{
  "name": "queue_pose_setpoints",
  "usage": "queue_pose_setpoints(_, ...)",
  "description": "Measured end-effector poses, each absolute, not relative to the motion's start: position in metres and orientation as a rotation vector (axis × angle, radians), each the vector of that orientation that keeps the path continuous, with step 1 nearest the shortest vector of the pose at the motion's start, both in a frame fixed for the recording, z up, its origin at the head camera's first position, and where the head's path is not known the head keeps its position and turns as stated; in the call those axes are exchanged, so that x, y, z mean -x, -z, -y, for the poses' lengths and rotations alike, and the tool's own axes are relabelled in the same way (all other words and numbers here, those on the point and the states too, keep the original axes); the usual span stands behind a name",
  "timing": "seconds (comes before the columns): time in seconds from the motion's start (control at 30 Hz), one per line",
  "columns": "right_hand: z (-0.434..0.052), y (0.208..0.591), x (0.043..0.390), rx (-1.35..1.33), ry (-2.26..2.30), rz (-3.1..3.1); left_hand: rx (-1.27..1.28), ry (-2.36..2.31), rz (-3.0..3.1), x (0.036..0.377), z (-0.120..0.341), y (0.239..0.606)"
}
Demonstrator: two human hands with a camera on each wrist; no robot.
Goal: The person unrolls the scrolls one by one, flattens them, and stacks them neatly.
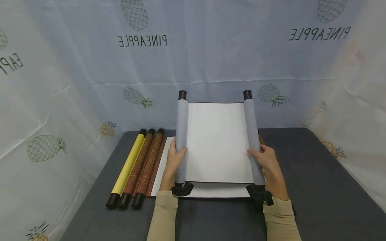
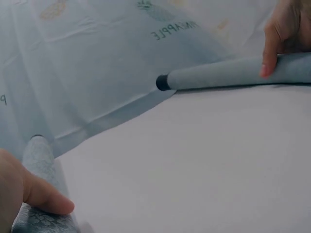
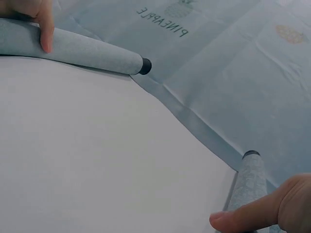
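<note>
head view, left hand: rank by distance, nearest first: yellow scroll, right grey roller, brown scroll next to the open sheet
From the left hand, which grips the left grey roller:
1. Brown scroll beside the open sheet, just to the hand's left on the table.
2. Yellow scroll, farther left, outermost of the three.
3. Right grey roller, across the white sheet, gripped by the right hand.

Five scrolls; two hands.

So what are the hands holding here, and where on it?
A partly unrolled grey scroll with a white sheet: left hand grips its left roll, right hand its right roll, both near the lower ends.
</note>
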State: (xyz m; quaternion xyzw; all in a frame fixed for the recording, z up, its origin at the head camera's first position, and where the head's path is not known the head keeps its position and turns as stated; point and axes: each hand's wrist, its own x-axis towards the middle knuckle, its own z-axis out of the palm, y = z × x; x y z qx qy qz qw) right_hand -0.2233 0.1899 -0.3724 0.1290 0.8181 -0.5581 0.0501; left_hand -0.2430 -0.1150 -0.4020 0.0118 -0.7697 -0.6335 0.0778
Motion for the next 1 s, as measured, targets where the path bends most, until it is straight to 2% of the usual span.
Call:
queue_pose_setpoints(0.53, -0.191, 0.382, 0.23, -0.356, 1.695, -2.507, -0.215, 1.814, 2.352, 0.237, 0.118, 0.412)
queue_pose_setpoints(1.0, -0.192, 0.386, 0.228, -0.316, 1.64, -2.568, -0.184, 1.735, 2.361, 0.233, 0.125, 0.411)
